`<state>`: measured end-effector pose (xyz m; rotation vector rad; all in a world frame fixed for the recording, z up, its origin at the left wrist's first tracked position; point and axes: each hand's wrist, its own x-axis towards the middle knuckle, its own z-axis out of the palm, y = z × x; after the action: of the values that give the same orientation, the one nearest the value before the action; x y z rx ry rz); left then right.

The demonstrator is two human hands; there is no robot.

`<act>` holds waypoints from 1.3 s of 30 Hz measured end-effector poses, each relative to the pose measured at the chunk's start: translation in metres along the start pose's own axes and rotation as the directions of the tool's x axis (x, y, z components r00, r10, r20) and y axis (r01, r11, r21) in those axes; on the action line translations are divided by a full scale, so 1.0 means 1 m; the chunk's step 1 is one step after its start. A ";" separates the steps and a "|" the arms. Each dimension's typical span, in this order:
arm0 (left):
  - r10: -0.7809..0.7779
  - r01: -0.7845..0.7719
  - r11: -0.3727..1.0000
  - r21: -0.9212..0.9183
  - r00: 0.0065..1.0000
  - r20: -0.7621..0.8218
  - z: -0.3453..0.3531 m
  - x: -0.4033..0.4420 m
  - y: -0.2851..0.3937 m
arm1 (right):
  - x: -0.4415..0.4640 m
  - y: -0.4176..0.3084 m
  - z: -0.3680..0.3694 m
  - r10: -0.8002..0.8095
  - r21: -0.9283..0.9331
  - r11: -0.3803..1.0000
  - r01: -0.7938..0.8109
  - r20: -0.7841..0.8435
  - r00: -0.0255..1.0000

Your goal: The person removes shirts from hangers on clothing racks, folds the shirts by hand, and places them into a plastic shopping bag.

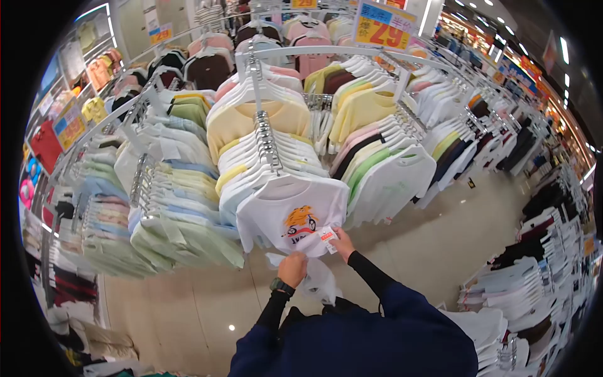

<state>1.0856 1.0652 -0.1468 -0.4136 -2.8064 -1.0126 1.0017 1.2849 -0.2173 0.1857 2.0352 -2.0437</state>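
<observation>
A white T-shirt (295,191) with an orange and red cartoon print hangs at the front of the middle rail, facing me. My right hand (343,244) pinches a white and red price tag (327,237) at the shirt's lower right. My left hand (293,269), with a dark watch on the wrist, is closed just below the shirt's hem. From it hangs a crumpled, see-through whitish plastic bag (319,280). The palm side of the left hand is hidden.
White rails (301,50) fan out in a curve, packed with hanging tops. Pale green shirts (182,245) hang at left, a white long-sleeved top (396,179) at right. A price sign (384,25) stands above. More racked clothes (527,276) line the right, across the tiled floor (408,264).
</observation>
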 end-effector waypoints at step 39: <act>-0.232 0.252 0.967 0.021 0.917 -0.326 0.165 0.226 0.220 | 0.022 0.005 -0.447 -0.456 -0.456 0.841 0.292 -0.306 0.836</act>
<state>0.9306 1.3814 -0.0915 0.1059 -2.6226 -0.9317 0.9434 1.7284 -0.2348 0.1392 2.9088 -1.8498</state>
